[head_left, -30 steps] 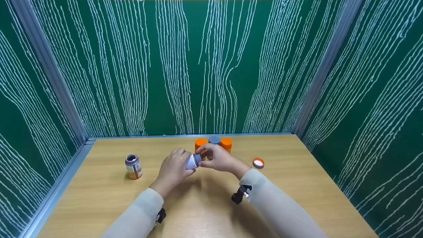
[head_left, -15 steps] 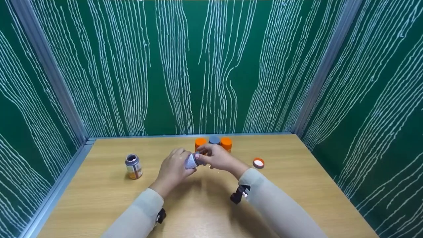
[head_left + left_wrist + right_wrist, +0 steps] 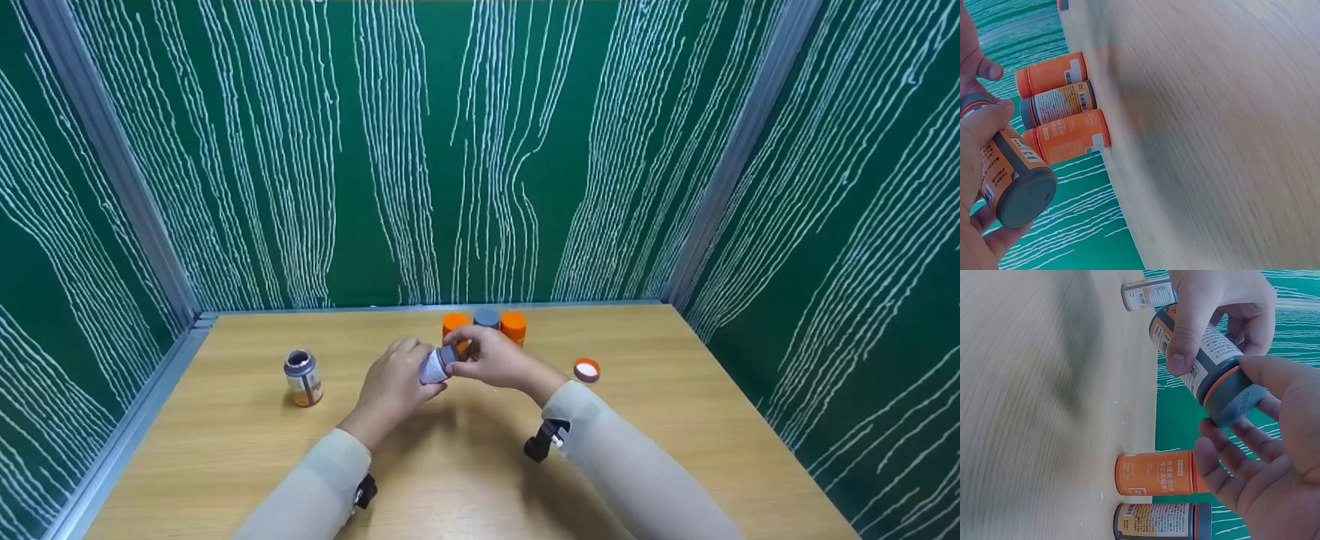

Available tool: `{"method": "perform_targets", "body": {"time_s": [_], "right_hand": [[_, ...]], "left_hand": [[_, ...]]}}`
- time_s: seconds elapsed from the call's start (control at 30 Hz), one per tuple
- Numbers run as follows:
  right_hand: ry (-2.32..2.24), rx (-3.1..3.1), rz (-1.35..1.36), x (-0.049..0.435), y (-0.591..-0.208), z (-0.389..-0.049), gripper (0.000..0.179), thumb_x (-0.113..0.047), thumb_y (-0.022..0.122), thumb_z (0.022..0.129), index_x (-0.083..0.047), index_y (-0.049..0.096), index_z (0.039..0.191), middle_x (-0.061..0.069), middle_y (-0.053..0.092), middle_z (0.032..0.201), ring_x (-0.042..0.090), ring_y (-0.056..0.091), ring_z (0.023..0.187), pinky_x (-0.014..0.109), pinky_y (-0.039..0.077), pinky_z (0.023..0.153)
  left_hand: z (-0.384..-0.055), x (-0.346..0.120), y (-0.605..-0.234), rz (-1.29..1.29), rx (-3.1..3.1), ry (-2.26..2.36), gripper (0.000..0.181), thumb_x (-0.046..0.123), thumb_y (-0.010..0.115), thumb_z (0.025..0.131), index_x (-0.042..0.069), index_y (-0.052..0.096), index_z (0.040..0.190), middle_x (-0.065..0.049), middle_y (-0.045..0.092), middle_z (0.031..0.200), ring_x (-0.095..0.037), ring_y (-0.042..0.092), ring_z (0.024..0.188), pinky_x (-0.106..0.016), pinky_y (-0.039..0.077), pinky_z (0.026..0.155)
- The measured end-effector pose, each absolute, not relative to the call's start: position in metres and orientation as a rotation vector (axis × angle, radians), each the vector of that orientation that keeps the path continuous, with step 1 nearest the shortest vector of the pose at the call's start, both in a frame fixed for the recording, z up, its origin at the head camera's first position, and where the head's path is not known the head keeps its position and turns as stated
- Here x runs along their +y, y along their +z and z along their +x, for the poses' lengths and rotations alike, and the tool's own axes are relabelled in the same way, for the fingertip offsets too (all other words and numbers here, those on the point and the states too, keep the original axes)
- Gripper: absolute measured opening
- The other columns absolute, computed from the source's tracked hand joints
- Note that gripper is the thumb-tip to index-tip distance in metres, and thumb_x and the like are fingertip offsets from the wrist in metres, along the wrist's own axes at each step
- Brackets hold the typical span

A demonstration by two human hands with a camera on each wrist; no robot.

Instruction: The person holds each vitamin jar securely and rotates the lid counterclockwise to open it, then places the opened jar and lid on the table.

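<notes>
My left hand (image 3: pixel 396 386) grips the body of a grey-and-orange supplement bottle (image 3: pixel 1216 349), tilted so its capped end points right. Its grey base faces the camera in the left wrist view, where thumb and fingers wrap the label. The right hand (image 3: pixel 499 360) holds the bottle's grey cap (image 3: pixel 1235 402) between thumb and fingertips; the cap sits on the neck with an orange ring (image 3: pixel 1222 384) at its lower edge. Both hands are raised over the middle of the table, with the palm of the right one partly facing its wrist camera.
Behind the hands stand two orange bottles (image 3: pixel 1053 75) (image 3: pixel 1069 136) with a grey-capped bottle (image 3: pixel 1064 105) between them. An uncapped bottle (image 3: pixel 303 382) stands at left. A loose cap (image 3: pixel 586 370) lies inside up at right. Tiny pale specks dot the table (image 3: pixel 465 480). Green walls enclose the back and sides.
The right thumb and fingers have rolled over the cap and come back to about their earlier grip. The left hand and the bottle have stayed almost still.
</notes>
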State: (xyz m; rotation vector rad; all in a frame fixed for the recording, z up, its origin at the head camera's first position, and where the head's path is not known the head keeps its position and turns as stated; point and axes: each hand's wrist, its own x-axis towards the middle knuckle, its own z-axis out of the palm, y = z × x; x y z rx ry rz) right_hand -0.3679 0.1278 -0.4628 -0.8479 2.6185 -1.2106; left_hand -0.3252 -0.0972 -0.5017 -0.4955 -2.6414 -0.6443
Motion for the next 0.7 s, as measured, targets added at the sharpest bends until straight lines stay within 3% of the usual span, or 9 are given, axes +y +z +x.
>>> {"method": "perform_targets", "body": {"time_s": [0.13,0.27,0.5,0.7], "right_hand": [[-1.207,2.616,-0.9,0.1283,-0.4636,-0.3673,0.038,-0.013,0.088,0.1,-0.016,0.072,0.135,0.009,0.072,0.13,0.03,0.069,0.114,0.054,0.061,0.117],[-1.2,2.627,-0.917,0.1289,-0.4633,-0.3661,0.043,-0.014,0.09,0.099,-0.019,0.07,0.136,0.008,0.071,0.136,0.031,0.069,0.121,0.057,0.059,0.12],[-1.216,2.658,-0.721,0.1252,-0.4622,-0.3656,0.049,-0.045,0.077,0.109,-0.019,0.069,0.15,0.005,0.075,0.139,0.026,0.071,0.114,0.044,0.068,0.101],[-1.179,2.66,-0.627,0.122,-0.4603,-0.3643,0.057,-0.054,0.07,0.111,-0.015,0.069,0.152,0.007,0.077,0.129,0.029,0.075,0.1,0.036,0.068,0.08]], "left_hand": [[-0.3254,-0.0975,-0.5024,-0.508,-2.623,-0.655,0.055,0.032,0.102,0.087,0.009,0.078,0.13,-0.005,0.071,0.118,-0.022,0.063,0.107,-0.044,0.066,0.102],[-0.3261,-0.0974,-0.5025,-0.504,-2.627,-0.661,0.054,0.032,0.102,0.087,0.009,0.078,0.129,-0.005,0.071,0.117,-0.021,0.062,0.107,-0.043,0.066,0.102],[-0.324,-0.0953,-0.4995,-0.485,-2.665,-0.662,0.058,0.033,0.102,0.087,0.011,0.077,0.134,-0.006,0.071,0.122,-0.023,0.064,0.111,-0.048,0.066,0.107],[-0.3231,-0.0942,-0.4983,-0.494,-2.667,-0.664,0.057,0.033,0.101,0.088,0.012,0.076,0.135,-0.005,0.071,0.122,-0.023,0.063,0.111,-0.047,0.065,0.109]]}}
